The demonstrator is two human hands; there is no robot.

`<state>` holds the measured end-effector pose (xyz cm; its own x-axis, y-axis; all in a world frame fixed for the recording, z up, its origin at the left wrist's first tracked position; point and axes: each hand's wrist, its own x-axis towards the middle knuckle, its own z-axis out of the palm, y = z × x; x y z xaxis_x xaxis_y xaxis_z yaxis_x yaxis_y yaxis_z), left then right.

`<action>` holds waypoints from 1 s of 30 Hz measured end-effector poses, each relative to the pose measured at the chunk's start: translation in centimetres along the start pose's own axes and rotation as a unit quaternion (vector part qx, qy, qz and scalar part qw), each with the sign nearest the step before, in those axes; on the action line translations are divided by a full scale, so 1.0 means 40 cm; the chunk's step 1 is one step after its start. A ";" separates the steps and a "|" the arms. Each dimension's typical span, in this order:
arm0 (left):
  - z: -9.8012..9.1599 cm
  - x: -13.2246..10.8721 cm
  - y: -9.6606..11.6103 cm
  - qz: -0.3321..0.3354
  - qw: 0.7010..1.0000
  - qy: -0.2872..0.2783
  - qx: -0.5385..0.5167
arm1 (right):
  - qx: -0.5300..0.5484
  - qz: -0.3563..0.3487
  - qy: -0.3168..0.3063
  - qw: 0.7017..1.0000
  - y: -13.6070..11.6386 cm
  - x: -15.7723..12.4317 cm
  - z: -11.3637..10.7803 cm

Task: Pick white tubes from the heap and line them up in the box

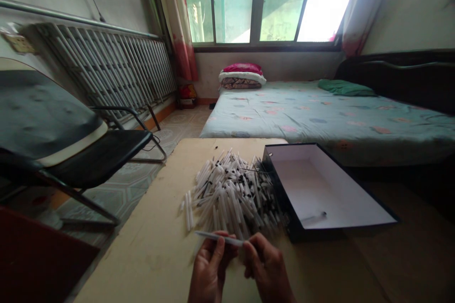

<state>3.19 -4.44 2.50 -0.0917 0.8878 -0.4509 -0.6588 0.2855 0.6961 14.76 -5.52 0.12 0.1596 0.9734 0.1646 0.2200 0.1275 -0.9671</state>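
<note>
Holding a slim pen [233, 241] crosswise, probably for steadiness, the left hand [210, 259] pinches its middle; the right hand [265, 259] grasps one end, fingers curled.

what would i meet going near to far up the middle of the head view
Left hand and right hand, holding a white pen-like tube → pile of tubes → bed → folded stack at its far edge → window.
</note>
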 end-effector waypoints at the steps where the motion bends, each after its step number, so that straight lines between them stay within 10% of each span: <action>1: 0.002 -0.001 0.000 0.002 1.000 -0.003 0.005 | -0.044 -0.027 0.007 0.999 0.004 0.000 -0.003; 12: -0.010 0.009 0.003 0.016 0.999 0.003 0.031 | -0.109 -0.089 -0.046 0.989 0.019 0.002 -0.016; 30: -0.016 0.007 -0.001 0.024 0.997 -0.028 0.066 | -0.089 0.016 -0.145 0.985 0.035 -0.010 -0.013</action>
<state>2.72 -4.42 2.00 -0.0761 0.9193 -0.3862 -0.5498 0.2844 0.7854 15.52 -5.83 -1.18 -0.1065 0.9932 0.0467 0.3893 0.0849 -0.9172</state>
